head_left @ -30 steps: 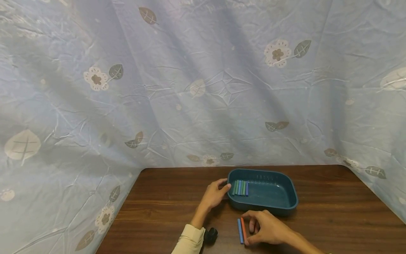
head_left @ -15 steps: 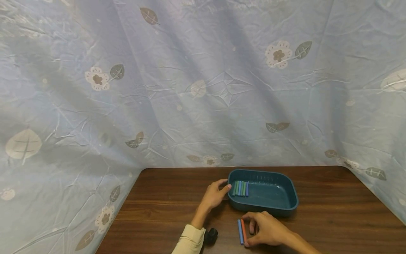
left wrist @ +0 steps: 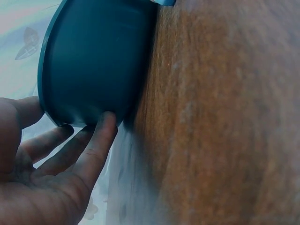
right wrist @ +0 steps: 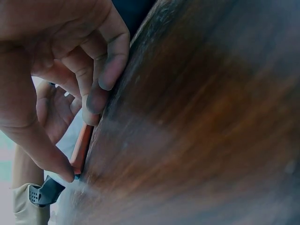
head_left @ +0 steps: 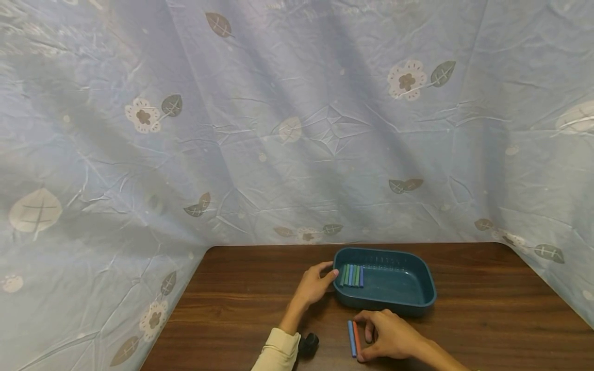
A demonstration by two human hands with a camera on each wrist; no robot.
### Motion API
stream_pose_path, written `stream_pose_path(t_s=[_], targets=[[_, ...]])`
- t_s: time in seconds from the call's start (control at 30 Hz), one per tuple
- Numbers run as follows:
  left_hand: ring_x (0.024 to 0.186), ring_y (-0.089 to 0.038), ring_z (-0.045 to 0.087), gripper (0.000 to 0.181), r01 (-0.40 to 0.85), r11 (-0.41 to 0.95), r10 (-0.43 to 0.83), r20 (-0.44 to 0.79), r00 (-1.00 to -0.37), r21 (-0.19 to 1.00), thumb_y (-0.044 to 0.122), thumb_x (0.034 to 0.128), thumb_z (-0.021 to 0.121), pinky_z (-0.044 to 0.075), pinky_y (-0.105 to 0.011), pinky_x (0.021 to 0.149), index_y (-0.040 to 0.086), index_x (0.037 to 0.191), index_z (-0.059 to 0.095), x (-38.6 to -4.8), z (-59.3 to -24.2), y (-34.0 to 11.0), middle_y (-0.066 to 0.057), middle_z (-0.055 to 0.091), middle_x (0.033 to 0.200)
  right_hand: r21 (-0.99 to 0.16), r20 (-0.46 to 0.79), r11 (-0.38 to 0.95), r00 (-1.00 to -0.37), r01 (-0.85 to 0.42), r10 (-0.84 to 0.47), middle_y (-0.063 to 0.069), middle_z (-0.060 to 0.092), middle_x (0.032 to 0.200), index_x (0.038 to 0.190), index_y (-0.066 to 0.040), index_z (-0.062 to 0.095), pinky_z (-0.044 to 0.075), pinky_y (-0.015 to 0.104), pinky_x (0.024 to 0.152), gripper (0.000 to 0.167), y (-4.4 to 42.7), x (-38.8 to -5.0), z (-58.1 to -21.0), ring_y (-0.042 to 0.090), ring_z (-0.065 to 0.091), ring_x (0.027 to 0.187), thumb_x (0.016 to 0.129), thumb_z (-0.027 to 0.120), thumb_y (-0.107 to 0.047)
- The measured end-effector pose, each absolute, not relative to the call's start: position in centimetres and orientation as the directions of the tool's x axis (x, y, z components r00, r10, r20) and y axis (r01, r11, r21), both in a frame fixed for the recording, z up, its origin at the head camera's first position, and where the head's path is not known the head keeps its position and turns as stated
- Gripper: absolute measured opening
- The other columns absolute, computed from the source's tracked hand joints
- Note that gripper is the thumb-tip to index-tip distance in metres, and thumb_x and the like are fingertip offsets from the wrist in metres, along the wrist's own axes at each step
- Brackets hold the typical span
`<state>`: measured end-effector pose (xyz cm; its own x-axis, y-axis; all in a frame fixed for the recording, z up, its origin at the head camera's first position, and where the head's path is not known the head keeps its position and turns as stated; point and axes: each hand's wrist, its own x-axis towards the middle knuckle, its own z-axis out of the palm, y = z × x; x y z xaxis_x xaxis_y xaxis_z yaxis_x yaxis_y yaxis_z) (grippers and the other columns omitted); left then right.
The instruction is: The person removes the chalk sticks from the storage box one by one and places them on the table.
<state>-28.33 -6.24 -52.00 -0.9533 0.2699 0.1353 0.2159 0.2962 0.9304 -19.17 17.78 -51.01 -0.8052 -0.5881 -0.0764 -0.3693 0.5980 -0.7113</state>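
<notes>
Apparent pickup: right hand (head_left: 389,335) pinches slim red chalk-like stick (head_left: 357,340); left hand (head_left: 314,283) grips oblong teal plastic tray (head_left: 385,303). Likely needs lifting toward one o'clock.

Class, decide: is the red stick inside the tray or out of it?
Out: the red stick lies on the table beside a blue stick, in front of the tray, held by the right hand.

Right wrist view: the right hand (right wrist: 54,47) is partly hiding the red stick (right wrist: 82,147). Left wrist view: the frame's top is cropping the tray (left wrist: 93,61) and an apparently pale-blue object (left wrist: 165,2).
</notes>
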Motion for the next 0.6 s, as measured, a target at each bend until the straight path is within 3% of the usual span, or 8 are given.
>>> stream_pose_path(t_s=[0.6], targets=[[0.117,-0.038,0.075,0.049,0.212,0.284,0.269,0.135,-0.954,0.935,0.025,0.1078,0.067,0.067,-0.039,0.085,-0.003,0.147,0.060,-28.25,-51.90,-6.28,-0.026,0.067,0.142,-0.735,-0.054,0.564,-0.796,-0.377,-0.602,-0.007,0.068,0.084,0.139,0.003,0.064,0.050,0.021,0.056,0.076,18.08,-19.27,-50.65,0.001,0.060,0.064,0.082,0.094,-0.037]])
